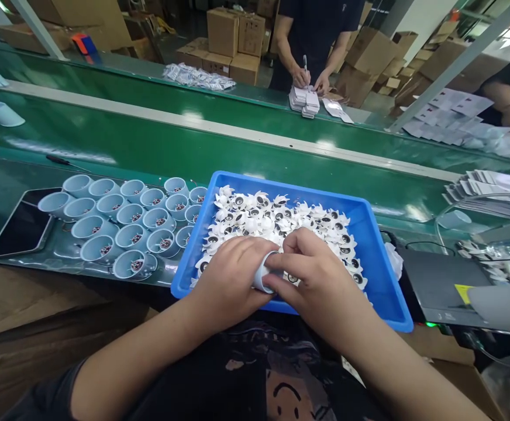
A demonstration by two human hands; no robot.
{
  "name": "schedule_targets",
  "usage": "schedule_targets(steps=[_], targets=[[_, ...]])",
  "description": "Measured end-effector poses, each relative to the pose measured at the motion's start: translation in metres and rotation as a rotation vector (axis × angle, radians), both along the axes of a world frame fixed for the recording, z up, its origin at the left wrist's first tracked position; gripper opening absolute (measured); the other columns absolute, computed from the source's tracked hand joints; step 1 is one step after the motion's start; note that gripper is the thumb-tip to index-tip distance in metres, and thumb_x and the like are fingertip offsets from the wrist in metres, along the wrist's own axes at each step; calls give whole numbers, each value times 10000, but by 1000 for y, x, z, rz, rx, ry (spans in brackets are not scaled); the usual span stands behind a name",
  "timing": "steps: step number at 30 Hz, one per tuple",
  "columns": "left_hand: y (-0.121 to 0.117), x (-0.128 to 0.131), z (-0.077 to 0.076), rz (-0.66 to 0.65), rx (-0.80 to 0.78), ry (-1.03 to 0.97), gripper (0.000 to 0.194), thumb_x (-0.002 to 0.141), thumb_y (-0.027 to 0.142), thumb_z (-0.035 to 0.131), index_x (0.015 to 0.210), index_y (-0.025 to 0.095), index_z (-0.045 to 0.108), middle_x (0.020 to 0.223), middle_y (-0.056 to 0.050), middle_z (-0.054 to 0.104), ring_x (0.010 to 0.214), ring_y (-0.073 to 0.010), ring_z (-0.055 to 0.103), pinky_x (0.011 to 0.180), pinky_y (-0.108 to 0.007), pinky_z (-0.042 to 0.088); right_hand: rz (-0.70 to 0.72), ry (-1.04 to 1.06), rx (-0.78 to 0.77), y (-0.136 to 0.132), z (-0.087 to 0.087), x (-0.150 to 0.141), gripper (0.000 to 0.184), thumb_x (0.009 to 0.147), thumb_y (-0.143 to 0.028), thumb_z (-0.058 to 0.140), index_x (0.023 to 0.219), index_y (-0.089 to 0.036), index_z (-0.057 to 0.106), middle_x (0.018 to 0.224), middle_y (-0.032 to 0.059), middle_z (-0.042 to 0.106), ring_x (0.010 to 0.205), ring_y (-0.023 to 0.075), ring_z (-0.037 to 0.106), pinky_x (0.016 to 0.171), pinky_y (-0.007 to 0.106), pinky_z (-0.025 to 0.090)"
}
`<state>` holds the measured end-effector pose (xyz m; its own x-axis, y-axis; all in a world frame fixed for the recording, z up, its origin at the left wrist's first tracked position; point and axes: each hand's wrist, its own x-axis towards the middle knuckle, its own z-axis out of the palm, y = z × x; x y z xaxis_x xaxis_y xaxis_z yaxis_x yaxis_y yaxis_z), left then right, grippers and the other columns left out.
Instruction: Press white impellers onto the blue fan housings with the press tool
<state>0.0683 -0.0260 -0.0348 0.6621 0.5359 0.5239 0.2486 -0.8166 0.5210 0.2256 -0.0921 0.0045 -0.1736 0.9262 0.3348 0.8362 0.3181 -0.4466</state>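
My left hand (228, 272) is wrapped round a light blue plastic cup (261, 275), tilted on its side with its mouth toward the right. The fingers and thumb of my right hand (319, 275) are pinched together and reach into that mouth; what they hold, if anything, is hidden. Both hands are above the near part of a blue plastic bin (380, 263). Many small white bladed fan wheels (255, 225) with dark round centres lie heaped inside it. To the left stand rows of similar light blue cups (95, 231) with small parts and wires inside.
A black tray (22, 225) lies at the far left, below a screwdriver (57, 159). At right are a dark flat device (434, 280) and stacked white cards (492, 193). Across the green conveyor (246, 152), a person (316, 47) writes on a paper stack (303, 102).
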Motion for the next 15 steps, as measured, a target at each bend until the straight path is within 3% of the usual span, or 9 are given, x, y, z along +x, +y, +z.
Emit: schedule_targets(steps=[3,7,11,14,15], targets=[[-2,0,-3,37,46,-26,275,835,223,572,1101,163,536,1050,-103,688,1013,-262,639,918,-434,494,10,69,-22,2,-2,0,92,792,-118,744,829,-181,687,853,33,472,796,164,490,666,291,407],[-3,0,-6,69,72,-12,289,845,239,576,1122,180,523,1071,-102,686,1017,-265,644,927,-441,496,4,76,-19,5,-7,2,93,809,-155,747,870,-216,711,1057,57,539,936,207,535,787,363,448],[-1,3,-9,93,27,27,282,823,232,589,1096,184,534,1041,-93,691,988,-258,652,901,-425,510,-34,88,-2,8,-13,7,106,773,-169,778,850,-228,737,1106,71,557,949,233,552,810,415,482],[3,3,-11,116,-6,8,304,813,294,639,1083,191,543,1025,-84,699,953,-255,662,862,-410,525,41,196,-12,3,-11,13,58,860,-228,695,825,-240,739,1217,65,550,1010,220,569,888,434,492],[4,2,-12,139,-7,4,316,812,324,654,1078,194,544,1018,-83,701,942,-257,665,846,-408,529,82,247,-7,1,-10,14,141,904,-248,640,797,-236,731,1243,55,550,1041,209,574,916,425,491]])
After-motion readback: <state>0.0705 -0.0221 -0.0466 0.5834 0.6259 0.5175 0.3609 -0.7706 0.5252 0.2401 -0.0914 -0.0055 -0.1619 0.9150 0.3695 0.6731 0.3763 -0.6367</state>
